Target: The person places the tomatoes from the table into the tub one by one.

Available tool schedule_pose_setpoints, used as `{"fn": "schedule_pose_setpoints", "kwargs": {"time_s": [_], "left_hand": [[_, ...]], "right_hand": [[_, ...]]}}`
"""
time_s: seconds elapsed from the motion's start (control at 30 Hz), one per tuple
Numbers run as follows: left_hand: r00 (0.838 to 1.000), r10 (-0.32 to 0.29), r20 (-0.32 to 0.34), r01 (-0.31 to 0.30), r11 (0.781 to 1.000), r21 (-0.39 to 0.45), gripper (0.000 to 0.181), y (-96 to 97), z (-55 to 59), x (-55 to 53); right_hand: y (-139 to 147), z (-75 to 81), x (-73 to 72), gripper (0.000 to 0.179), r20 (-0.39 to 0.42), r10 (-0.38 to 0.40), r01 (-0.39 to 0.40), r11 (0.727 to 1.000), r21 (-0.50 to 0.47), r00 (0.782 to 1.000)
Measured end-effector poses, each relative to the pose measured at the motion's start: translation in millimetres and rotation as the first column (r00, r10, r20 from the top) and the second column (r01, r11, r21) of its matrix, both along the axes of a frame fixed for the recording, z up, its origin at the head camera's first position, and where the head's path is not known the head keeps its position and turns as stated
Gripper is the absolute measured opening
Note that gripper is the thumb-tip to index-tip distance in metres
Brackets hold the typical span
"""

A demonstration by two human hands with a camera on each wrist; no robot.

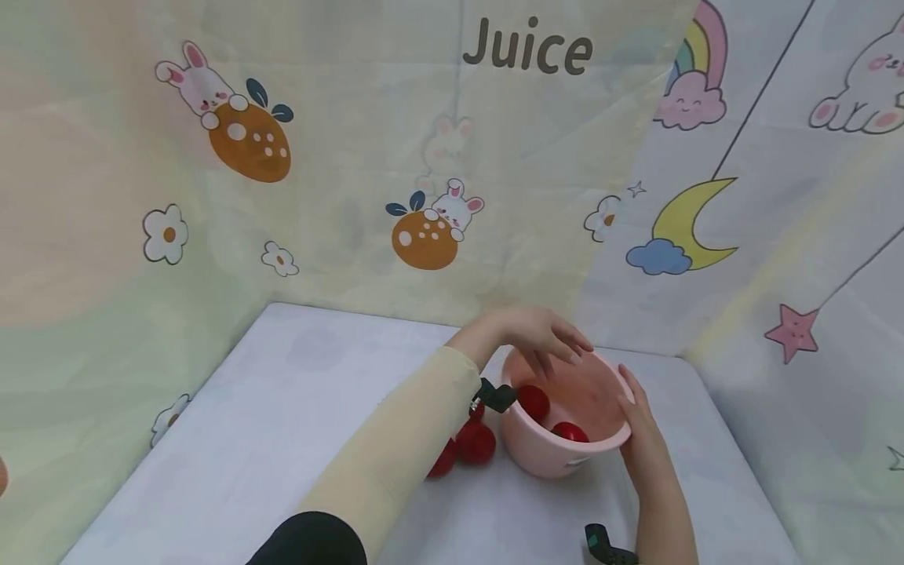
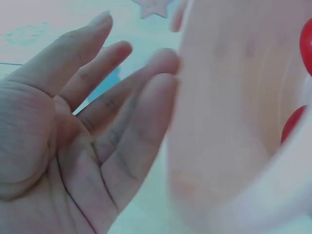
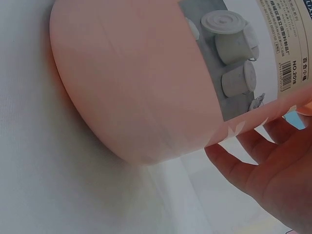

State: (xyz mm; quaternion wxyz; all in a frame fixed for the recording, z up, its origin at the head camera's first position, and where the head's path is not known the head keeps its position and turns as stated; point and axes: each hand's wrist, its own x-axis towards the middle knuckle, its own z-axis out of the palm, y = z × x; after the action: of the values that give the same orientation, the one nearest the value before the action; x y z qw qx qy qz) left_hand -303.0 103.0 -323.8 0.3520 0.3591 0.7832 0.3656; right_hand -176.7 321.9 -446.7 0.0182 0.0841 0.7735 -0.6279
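Observation:
A pink plastic bucket (image 1: 547, 455) leans toward me on the table, a printed label (image 3: 239, 63) on its outer wall. Inside it lie two glossy round red objects (image 1: 533, 402), also partly visible in the left wrist view. My left hand (image 1: 544, 336) reaches over the bucket's far rim, fingers loosely spread and holding nothing. Its palm and parted fingers show in the left wrist view beside the bucket wall. At the bucket's right side, my right hand (image 1: 644, 428) holds the rim, with its fingertips against the outer wall in the right wrist view.
More round red objects (image 1: 475, 442) sit on the white table (image 1: 233, 439) left of the bucket, partly hidden by my left sleeve (image 1: 395, 424). A printed cloth (image 1: 339, 141) hangs behind the table and along both sides.

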Motion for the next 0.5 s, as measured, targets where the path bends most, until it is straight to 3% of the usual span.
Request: {"fn": "schedule_pose_setpoints", "kwargs": {"time_s": [0.17, 0.3, 0.5], "left_hand": [[0.999, 0.016, -0.044, -0.013, 0.998, 0.062, 0.044, -25.4, 1.3, -2.4], [0.995, 0.081, -0.053, -0.073, 0.988, 0.135, 0.046, -54.9, 0.3, 5.1], [0.976, 0.21, -0.06, -0.194, 0.96, 0.201, 0.045, -114.1, -18.6, 18.9]], "right_hand": [[3, -0.9, 0.7, 0.06, 0.0, 0.008, -0.008, 1.0, 0.005, 1.0], [4, 0.0, 0.2, 0.059, -0.011, 0.008, -0.008, 1.0, 0.009, 1.0], [4, 0.3, -2.5, 0.059, -0.012, 0.011, -0.011, 1.0, -0.004, 1.0]]}}
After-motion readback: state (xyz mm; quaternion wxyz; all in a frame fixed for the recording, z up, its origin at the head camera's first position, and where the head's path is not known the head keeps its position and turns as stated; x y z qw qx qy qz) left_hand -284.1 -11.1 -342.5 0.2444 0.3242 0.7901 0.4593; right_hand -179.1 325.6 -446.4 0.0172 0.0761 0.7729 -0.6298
